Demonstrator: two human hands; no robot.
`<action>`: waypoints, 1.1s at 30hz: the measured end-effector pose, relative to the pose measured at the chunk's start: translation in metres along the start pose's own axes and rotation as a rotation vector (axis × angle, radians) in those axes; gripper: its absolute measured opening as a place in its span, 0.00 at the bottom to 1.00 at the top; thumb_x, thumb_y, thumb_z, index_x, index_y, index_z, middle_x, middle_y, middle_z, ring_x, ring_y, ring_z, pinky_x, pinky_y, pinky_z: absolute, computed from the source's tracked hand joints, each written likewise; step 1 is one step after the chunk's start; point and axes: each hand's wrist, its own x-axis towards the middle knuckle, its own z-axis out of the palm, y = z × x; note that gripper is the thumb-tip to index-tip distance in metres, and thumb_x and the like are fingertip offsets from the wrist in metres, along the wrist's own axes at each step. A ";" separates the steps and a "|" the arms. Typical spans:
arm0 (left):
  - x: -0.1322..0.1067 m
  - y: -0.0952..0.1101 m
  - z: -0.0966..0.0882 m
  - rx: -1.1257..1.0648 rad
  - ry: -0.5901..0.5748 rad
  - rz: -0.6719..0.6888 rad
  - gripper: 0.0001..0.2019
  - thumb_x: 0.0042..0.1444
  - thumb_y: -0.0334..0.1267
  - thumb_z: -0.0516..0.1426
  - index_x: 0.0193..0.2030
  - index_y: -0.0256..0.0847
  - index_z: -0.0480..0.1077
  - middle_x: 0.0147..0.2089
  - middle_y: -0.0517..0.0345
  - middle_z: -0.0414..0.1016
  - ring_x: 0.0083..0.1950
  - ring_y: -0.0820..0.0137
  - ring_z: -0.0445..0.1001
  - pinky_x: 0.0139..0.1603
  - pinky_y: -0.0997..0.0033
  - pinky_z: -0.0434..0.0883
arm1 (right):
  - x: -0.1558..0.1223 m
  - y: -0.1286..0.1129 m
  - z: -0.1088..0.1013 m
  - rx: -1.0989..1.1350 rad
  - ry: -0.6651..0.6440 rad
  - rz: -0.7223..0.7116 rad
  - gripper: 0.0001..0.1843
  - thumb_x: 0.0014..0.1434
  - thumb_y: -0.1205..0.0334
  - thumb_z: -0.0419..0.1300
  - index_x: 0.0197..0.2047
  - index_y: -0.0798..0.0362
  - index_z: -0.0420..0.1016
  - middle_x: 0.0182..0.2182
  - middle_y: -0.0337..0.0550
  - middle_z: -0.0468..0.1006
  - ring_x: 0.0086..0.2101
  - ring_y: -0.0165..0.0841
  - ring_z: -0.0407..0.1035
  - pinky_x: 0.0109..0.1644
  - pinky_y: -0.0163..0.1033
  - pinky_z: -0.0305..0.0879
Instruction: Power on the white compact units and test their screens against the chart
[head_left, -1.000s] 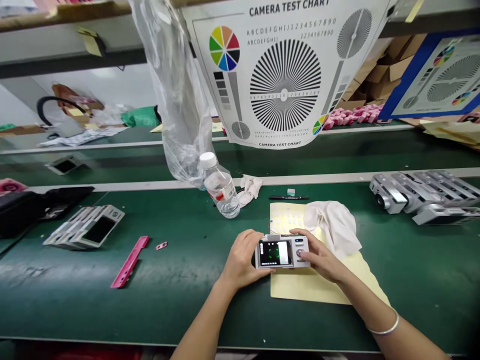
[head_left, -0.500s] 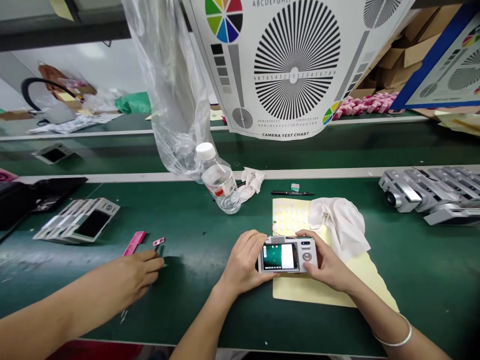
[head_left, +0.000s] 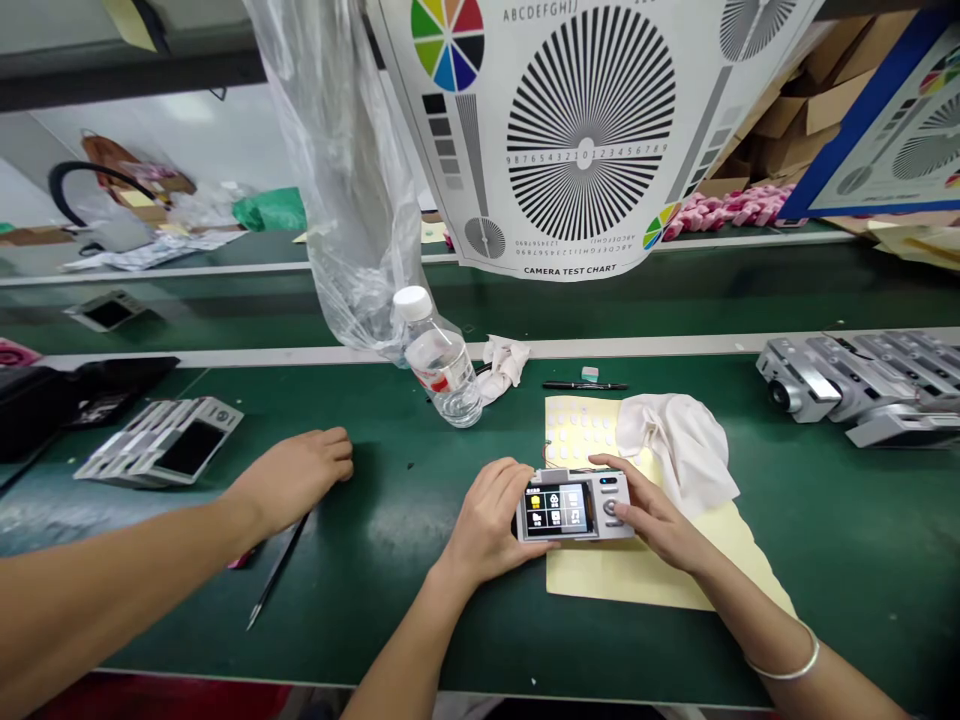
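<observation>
A silver digital camera (head_left: 611,492) is held level between my two hands, its screen facing me and lit with a menu of icons. My left hand (head_left: 484,522) grips its left end, fingers on top and thumb beneath. At the right end, my right hand (head_left: 652,515) has its index finger along the top edge and its thumb on the round button pad. Below the camera lies a sheet of yellow paper (head_left: 637,578) bearing rows of small white stickers. A crumpled white cloth (head_left: 679,450) rests on the paper beside my right hand.
A co-worker's hand (head_left: 300,475) reaches in from the left, near a thin pen-like tool (head_left: 277,572). A water bottle (head_left: 442,370) stands behind my left hand. Cameras are grouped at left (head_left: 187,445) and right (head_left: 802,380). A test chart (head_left: 480,180) hangs ahead.
The camera's screen has switched from a live picture to an icon menu. My right thumb has shifted up on the buttons. The co-worker's hand has moved up and right, exposing the thin tool.
</observation>
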 end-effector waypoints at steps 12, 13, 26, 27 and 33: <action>0.000 -0.001 0.000 0.000 -0.005 -0.009 0.29 0.50 0.52 0.65 0.53 0.36 0.65 0.43 0.44 0.77 0.47 0.55 0.76 0.48 0.52 0.76 | -0.001 -0.001 -0.001 0.003 0.006 -0.016 0.29 0.61 0.46 0.55 0.61 0.48 0.57 0.54 0.52 0.71 0.51 0.43 0.71 0.49 0.47 0.72; 0.000 0.000 0.000 0.000 -0.003 -0.007 0.30 0.50 0.52 0.64 0.53 0.36 0.65 0.43 0.44 0.77 0.47 0.55 0.76 0.48 0.52 0.76 | 0.000 -0.001 -0.001 -0.002 0.012 -0.020 0.29 0.61 0.46 0.56 0.61 0.48 0.58 0.53 0.52 0.72 0.51 0.43 0.71 0.49 0.47 0.72; 0.000 0.003 0.002 0.011 -0.002 0.034 0.29 0.52 0.52 0.63 0.54 0.35 0.64 0.43 0.44 0.78 0.46 0.55 0.76 0.48 0.52 0.76 | 0.002 0.009 0.005 -0.120 0.157 -0.050 0.22 0.58 0.52 0.56 0.54 0.48 0.62 0.47 0.49 0.74 0.44 0.42 0.72 0.48 0.48 0.71; 0.000 0.003 0.002 0.013 -0.005 0.034 0.29 0.52 0.52 0.63 0.55 0.35 0.64 0.43 0.44 0.78 0.46 0.55 0.76 0.48 0.52 0.76 | 0.002 0.009 0.005 -0.127 0.159 -0.054 0.22 0.58 0.52 0.56 0.54 0.49 0.62 0.47 0.49 0.74 0.44 0.42 0.72 0.49 0.48 0.70; 0.000 0.004 0.001 0.021 -0.016 0.035 0.29 0.52 0.52 0.62 0.55 0.36 0.63 0.43 0.44 0.78 0.46 0.55 0.77 0.48 0.52 0.76 | 0.003 0.008 0.004 -0.140 0.157 -0.074 0.23 0.58 0.52 0.56 0.55 0.48 0.64 0.48 0.49 0.74 0.45 0.43 0.72 0.48 0.47 0.70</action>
